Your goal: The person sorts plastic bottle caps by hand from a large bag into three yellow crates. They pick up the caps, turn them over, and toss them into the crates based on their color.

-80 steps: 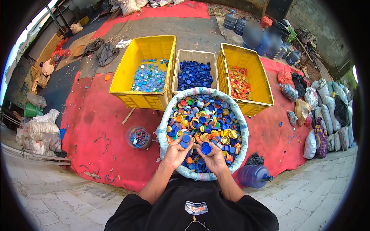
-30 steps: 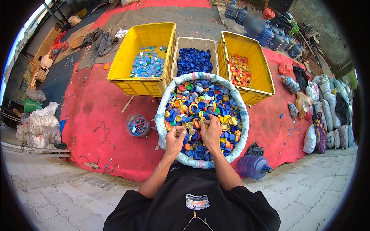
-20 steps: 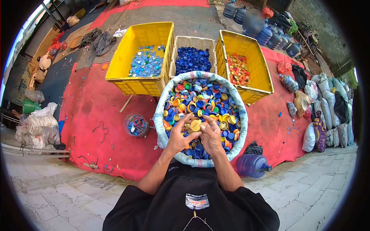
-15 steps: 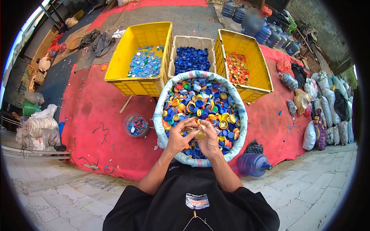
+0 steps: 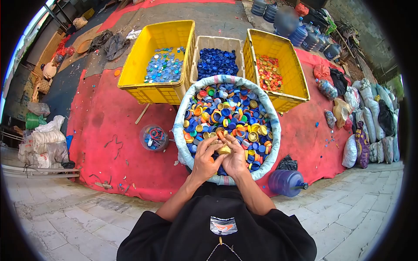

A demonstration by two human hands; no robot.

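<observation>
A yellow bottle cap (image 5: pixel 224 150) is pinched between my two hands, over a round sack of mixed caps. My left hand (image 5: pixel 204 160) is closed, its fingertips at the cap's left side. From the other side my right hand (image 5: pixel 235 159) grips the same cap, fingers bent and the tips meeting those of the left. Below and around the hands, blue, yellow, orange, red and white caps (image 5: pixel 226 111) fill the sack, whose light-blue rolled rim (image 5: pixel 273 126) circles them.
Beyond the sack stand a yellow crate (image 5: pixel 150 91) with light-blue caps, a whitish crate (image 5: pixel 217 41) with dark-blue caps, and another yellow crate (image 5: pixel 289 65) with red and orange caps. A clear tub (image 5: pixel 153 138) sits left; a water jug (image 5: pixel 287 182) lies right.
Both hands have shifted slightly, their fingertips a little lower in the view, still holding the yellow cap. The camera view has tilted a little.
</observation>
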